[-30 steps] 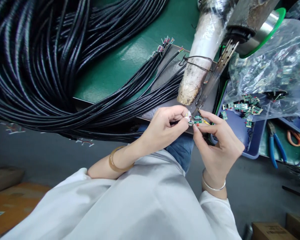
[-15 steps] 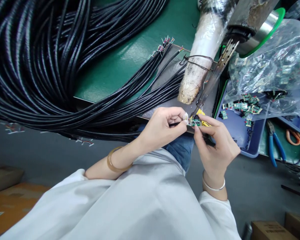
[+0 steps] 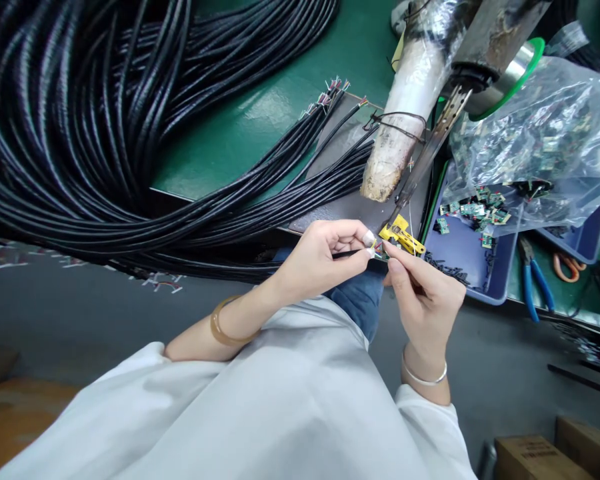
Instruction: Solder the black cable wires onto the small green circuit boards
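My left hand pinches the end of a black cable, where thin coloured wires fan out. Close against it, the fingertips of my right hand are pressed together at those wires. A small green circuit board shows only in part behind the right fingers; whether they grip the board or a wire is too small to tell. Just beyond the fingertips lies a yellow clip, with the tip of a soldering iron pointing down beside it.
Black cables cover the left of the green table. A wrapped white tube hangs over a grey board. Rightward are a solder spool, a blue tray with circuit boards, a plastic bag, pliers and orange-handled scissors.
My right hand has shifted slightly left and its fingers have closed in at the wires, covering more of the circuit board. The yellow clip shows more fully. The view has shifted a little.
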`<state>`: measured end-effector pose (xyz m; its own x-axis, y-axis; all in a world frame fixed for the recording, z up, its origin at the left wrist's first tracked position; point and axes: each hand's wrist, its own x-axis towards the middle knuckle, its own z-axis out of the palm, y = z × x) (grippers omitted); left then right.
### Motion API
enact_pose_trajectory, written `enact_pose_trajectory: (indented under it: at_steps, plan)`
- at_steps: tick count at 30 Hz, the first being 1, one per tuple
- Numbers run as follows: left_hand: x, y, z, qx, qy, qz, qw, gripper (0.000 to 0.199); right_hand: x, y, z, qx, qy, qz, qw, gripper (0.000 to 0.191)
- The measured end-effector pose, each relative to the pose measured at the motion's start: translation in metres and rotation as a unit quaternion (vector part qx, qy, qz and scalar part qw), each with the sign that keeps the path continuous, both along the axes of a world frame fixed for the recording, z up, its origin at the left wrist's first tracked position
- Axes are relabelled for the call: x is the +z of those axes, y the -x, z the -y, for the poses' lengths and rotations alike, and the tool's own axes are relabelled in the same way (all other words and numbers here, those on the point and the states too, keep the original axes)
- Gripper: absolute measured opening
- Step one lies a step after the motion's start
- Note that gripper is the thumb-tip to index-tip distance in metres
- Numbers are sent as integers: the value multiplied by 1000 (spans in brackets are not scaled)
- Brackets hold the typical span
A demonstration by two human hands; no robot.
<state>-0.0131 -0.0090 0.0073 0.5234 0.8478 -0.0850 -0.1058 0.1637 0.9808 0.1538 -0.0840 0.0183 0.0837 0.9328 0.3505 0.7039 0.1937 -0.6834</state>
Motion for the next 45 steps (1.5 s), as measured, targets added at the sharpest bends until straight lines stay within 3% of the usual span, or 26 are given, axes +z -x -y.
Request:
enact_pose_trajectory:
  at_steps: [6, 16, 22, 27, 30, 35, 45]
  plan:
    - [-2, 0, -1, 5, 18, -13, 1000, 5, -2, -4, 3, 3, -24, 63, 998, 23]
    - [-3, -1, -1, -38, 22, 2, 999, 7, -2, -6, -5, 25, -10, 43, 999, 23]
    - [-4, -3, -4, -13, 47, -7, 999, 10, -3, -7, -4, 33, -43, 115, 992, 19]
    - [-5, -6, -3, 19, -13, -24, 999, 9, -4, -6, -1, -63, -98, -31, 993, 33]
    - [-5, -8, -2, 45, -68, -56, 995, 8, -3, -5, -2, -103, -95, -50, 989, 23]
    - [-3, -12, -3, 92, -105, -78, 987, 6, -5, -1, -13, -43, -17, -58, 997, 5]
    - [-4, -19, -7, 131, -108, -75, 983, 4, -13, 1, -21, -30, -116, 16, 993, 17]
